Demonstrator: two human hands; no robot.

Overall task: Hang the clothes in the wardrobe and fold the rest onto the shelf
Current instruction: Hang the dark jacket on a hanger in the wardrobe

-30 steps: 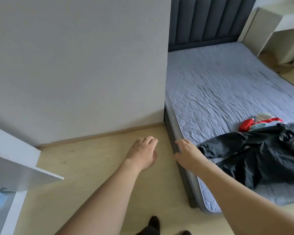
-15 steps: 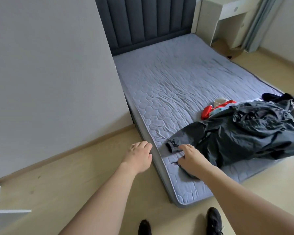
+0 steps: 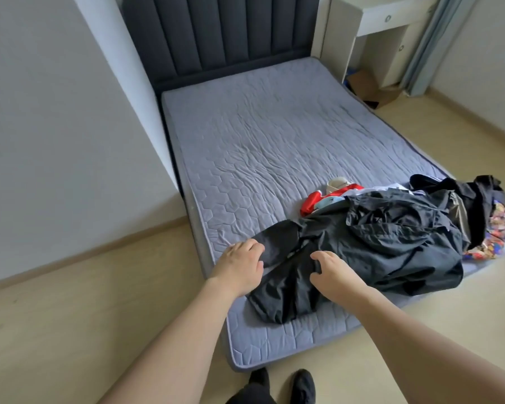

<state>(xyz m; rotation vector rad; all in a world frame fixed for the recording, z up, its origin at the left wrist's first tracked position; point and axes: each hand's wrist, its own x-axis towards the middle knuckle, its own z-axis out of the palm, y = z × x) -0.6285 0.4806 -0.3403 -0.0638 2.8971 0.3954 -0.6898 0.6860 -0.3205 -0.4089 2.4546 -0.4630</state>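
A crumpled black jacket of thin, slightly shiny woven fabric lies in a heap on the near right part of a grey-lilac quilted mattress, its creases catching the light. One sleeve and a flatter panel of it trail toward the near left edge of the bed, smoother and more matt than the bunched body.

The left hand rests on the end of that sleeve, fingers bent over the cloth; whether they actually pinch it cannot be told. The right hand lies on the flat panel just beside it, fingers spread and bent, pressing into the fabric, and again a real grip is not plain to see.

More clothes sit under and behind the jacket: a glossy red garment with a pale blue piece against it, a cream rounded item just behind, another dark garment at the far right, and a bright multicoloured patterned cloth at the mattress edge.

The mattress cover is stitched in a hexagon pattern and is wrinkled across the middle. Behind it stands a dark grey headboard padded in vertical channels. A white desk with round drawer pulls stands to the right of it, with a brown cardboard box on the pale wood-look floor beneath, and a blue-grey curtain hangs beside. Black shoes show at the bottom edge.
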